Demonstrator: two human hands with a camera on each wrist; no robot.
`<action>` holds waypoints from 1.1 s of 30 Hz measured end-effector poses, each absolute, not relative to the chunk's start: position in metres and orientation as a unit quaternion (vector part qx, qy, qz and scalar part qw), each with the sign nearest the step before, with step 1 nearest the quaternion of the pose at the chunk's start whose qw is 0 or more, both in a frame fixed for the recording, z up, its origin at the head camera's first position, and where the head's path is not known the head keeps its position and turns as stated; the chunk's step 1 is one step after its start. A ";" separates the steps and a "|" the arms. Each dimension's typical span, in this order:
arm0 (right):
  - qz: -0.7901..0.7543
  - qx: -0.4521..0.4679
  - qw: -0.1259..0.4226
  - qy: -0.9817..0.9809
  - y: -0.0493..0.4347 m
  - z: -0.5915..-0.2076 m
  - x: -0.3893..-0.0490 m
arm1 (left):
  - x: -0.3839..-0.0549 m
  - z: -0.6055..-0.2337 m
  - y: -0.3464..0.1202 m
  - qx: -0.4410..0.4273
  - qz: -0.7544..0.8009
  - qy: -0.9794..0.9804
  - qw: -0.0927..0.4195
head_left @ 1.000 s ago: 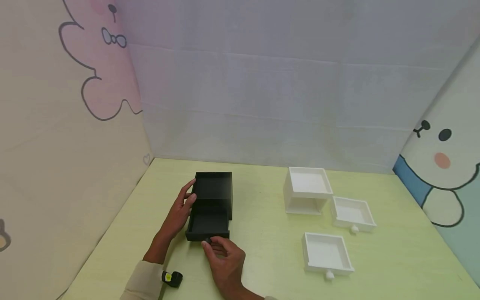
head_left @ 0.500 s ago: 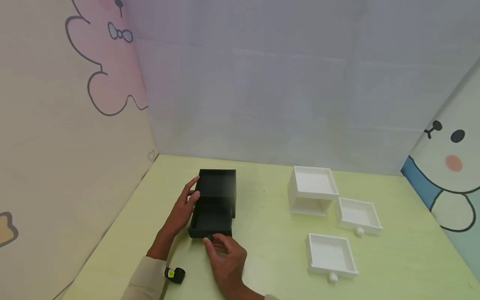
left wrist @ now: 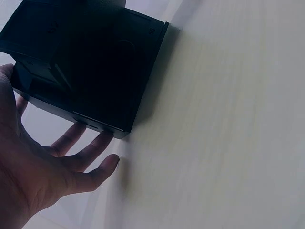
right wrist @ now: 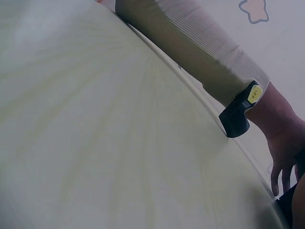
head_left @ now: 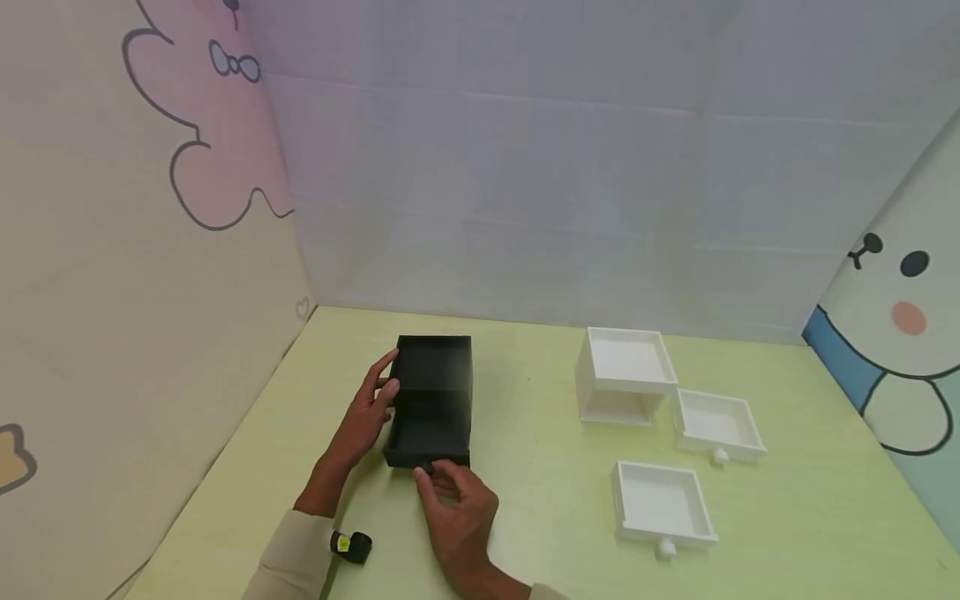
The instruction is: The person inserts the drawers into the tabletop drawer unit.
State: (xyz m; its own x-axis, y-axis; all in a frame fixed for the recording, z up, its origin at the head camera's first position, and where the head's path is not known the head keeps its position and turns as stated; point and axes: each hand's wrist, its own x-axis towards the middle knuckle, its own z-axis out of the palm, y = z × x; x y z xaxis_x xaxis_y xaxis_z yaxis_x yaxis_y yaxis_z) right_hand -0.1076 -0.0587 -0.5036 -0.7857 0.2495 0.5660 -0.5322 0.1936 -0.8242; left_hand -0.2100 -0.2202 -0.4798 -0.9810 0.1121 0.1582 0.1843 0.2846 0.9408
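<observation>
Inspection finds work in progress on a black housing [head_left: 432,363], standing upright on the left part of the pale yellow surface [head_left: 532,517]. The item in hand, a black drawer [head_left: 405,458], sits at the front of the housing's lower opening, with its front part projecting towards the person. The right grip [head_left: 461,515] pinches the drawer's small knob [head_left: 427,468] between thumb and finger; the right wrist view does not show this contact. The left grip [head_left: 362,422] rests against the left side of the housing, fingers spread and largely extended rather than curled round it; the left wrist view shows fingertips touching the black body. In this inspector's judgement, the left grip serves to steady the housing while the drawer is worked. Progress is judged partial: the drawer is engaged and aligned with the housing but is not flush, so closing it fully remains. Further right stands a white housing [head_left: 628,354], with no hand on it. Both its presumed drawers lie outside: a rear white drawer [head_left: 717,419] just beside it, and a front white drawer [head_left: 663,500] nearer the person. If these fall within the work, their fitting is outstanding.
</observation>
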 end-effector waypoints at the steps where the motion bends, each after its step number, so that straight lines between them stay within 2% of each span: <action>1: 0.628 0.097 0.309 -0.708 -0.059 -0.508 -0.109 | -0.212 -0.484 -0.221 -0.091 -0.590 -0.802 0.033; 33: 0.637 0.084 0.262 -0.720 -0.059 -0.512 -0.112 | -0.214 -0.488 -0.222 -0.095 -0.599 -0.795 0.032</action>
